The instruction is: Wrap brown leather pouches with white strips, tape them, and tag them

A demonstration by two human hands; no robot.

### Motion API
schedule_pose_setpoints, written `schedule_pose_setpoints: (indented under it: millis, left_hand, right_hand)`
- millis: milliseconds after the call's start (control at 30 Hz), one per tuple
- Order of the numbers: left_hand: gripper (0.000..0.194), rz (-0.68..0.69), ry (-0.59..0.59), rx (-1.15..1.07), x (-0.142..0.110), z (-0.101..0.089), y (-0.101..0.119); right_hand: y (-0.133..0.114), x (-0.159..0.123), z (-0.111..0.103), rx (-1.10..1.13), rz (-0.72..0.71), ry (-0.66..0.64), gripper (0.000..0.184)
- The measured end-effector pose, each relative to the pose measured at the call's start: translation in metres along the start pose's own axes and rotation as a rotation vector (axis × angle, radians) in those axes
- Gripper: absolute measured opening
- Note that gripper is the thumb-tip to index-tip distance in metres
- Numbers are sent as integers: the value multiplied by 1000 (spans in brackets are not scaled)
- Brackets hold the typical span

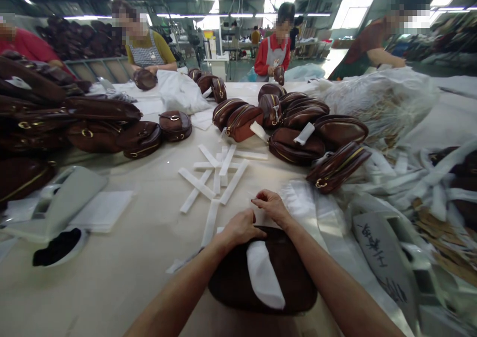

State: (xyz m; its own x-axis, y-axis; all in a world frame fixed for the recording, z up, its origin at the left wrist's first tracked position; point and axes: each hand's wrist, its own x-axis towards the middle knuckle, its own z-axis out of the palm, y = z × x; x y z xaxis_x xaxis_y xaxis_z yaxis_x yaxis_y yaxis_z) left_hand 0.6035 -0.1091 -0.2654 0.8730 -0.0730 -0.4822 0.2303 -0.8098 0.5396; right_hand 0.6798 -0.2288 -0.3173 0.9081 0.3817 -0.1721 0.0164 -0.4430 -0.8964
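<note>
A dark brown leather bag (pixel 290 277) lies flat on the table right in front of me, with a white foam wrap (pixel 263 275) across its middle. My left hand (pixel 238 227) rests closed on the bag's far edge. My right hand (pixel 270 205) sits just beyond it, fingers pinched together on something small and white at the bag's top that I cannot make out. Both forearms reach over the bag.
Loose white strips (pixel 216 175) lie scattered mid-table. Piles of brown bags (pixel 298 138) and stacked ones (pixel 55 123) sit behind and left. A grey tool (pixel 63 200) lies left, plastic sheets and a labelled bin (pixel 380 250) right. Several people work at the far side.
</note>
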Motion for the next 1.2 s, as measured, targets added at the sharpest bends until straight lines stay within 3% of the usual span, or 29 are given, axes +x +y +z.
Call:
schedule_pose_setpoints:
  millis: [200,367,533,600,700,767,1000,1200]
  left_hand:
    - [76,-66,59,-90,10,1,-2]
    - [39,42,9,-156,12,4,-8]
    - [26,123,-2,-152,17,10,-18]
    - [19,165,-34,-124,20,10,-22]
    - [18,230,-92,-93,23,8,-25]
    - [20,260,-118,-83,23,6,-27]
    - [9,308,-122,-41,17,4,-22]
    - [15,337,38,23,-13,-11,-18]
  right_hand:
    - [-11,-13,-13,189,-40,-2,25]
    - [-29,-50,-21,224,-95,-74,23]
    - [-38,-96,-15,125,-142,-61,9]
    - [-38,-106,-12,62,-150,-49,25]
    - [-36,-112,-9,17,-138,-45,54]
    - [-35,-115,-8,27,-148,-35,60]
    - [-25,-122,-5,-26,-267,31,42]
    - [-16,-124,-3,-83,-321,64,33]
